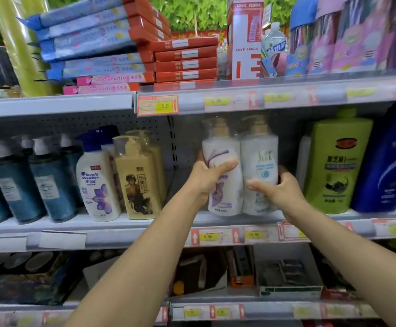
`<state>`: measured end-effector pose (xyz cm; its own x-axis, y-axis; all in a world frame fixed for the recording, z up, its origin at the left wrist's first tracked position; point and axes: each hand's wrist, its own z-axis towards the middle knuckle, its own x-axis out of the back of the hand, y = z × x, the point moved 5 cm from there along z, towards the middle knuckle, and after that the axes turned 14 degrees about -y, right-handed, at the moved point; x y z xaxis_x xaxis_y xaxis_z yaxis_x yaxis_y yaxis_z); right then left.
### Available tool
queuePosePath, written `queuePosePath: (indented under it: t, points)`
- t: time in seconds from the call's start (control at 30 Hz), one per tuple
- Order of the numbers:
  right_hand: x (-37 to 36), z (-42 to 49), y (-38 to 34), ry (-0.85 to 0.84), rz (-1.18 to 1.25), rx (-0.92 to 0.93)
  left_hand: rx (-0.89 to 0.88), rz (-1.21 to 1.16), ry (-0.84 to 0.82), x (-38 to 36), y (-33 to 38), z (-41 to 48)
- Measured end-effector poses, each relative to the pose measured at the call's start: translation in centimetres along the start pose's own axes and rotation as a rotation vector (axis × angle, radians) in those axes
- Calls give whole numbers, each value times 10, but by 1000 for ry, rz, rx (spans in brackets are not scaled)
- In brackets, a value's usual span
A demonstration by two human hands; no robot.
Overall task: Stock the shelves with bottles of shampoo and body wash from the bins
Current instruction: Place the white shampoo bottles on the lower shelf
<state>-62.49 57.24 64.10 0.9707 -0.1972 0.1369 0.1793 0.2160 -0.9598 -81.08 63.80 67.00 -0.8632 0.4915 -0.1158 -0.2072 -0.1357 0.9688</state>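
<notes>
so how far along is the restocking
Done: teal bottles, a tan bottle and a green bottle already stand on the middle shelf. In hand: left hand grips the purple-label bottle, right hand the blue-label bottle, in the gap. Left: the bins are out of view, so cannot tell.

Middle shelf (121, 236), left to right:
- row of tall bottles (27, 182);
- shampoo bottle (98, 185) just beside them;
- two dispenser bottles (138, 178), one behind the other;
- a gap;
- left pump bottle (224, 192) and right pump bottle (259, 156), side by side and touching, the left hand (206, 178) gripping the first, the right hand (279, 191) the second;
- big jug (338, 161);
- large bottle (388, 166) at the far right.

Upper shelf (58, 103): stacked flat boxes (121, 43) on the left, upright carton (247, 43) in the middle, water bottle (273, 43) just right of it, wrapped packs (347, 38) beyond.

Lower shelf (263, 310): open boxes (289, 274) below the pair.
</notes>
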Motion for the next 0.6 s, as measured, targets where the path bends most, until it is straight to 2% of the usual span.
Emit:
queuePosePath:
  t: [0.17, 0.43, 0.6]
  points:
    - [6, 2, 17, -19, -66, -28, 14, 43, -17, 4, -25, 12]
    - [11, 9, 15, -68, -172, -62, -12, 135, -10, 3, -22, 9]
    - [11, 11, 16, -143, -178, -105, 192, 206, -79, 6, -45, 8]
